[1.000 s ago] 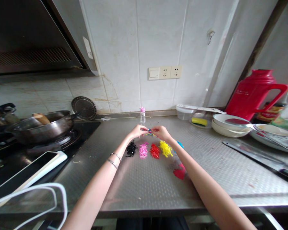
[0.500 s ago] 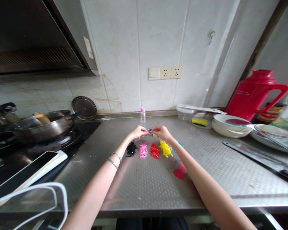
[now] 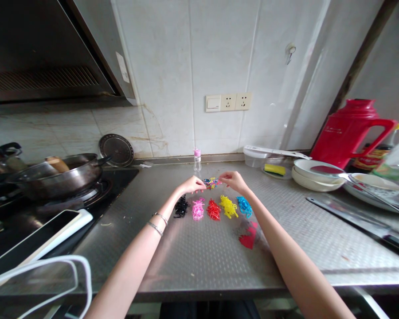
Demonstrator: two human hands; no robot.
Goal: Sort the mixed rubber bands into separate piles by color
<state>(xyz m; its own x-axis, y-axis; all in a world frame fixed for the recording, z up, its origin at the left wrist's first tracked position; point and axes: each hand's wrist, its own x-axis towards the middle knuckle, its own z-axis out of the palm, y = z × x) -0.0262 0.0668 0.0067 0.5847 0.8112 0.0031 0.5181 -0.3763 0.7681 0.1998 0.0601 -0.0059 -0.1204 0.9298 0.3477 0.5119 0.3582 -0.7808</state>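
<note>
On the steel counter (image 3: 286,248) lie small piles of tiny elastic bands sorted by colour: black (image 3: 181,206), pink (image 3: 198,208), red (image 3: 214,209), yellow (image 3: 228,206) and blue (image 3: 244,206). Just behind them sits a mixed multicoloured pile (image 3: 212,182). My left hand (image 3: 192,184) is pinched at the left edge of that mixed pile. My right hand (image 3: 233,180) is pinched at its right edge. What the fingertips hold is too small to make out. A red piece in a clear bag (image 3: 248,239) lies beside my right forearm.
A small pink-capped bottle (image 3: 197,160) stands behind the piles. To the left are a wok (image 3: 56,176) on the stove and a phone (image 3: 36,241). To the right are stacked bowls (image 3: 315,173), a sponge (image 3: 275,169), a red thermos jug (image 3: 349,133) and a knife (image 3: 355,219).
My hands have drawn a little apart, uncovering the mixed pile between them. My right arm has shifted right, so the blue pile now shows fully.
</note>
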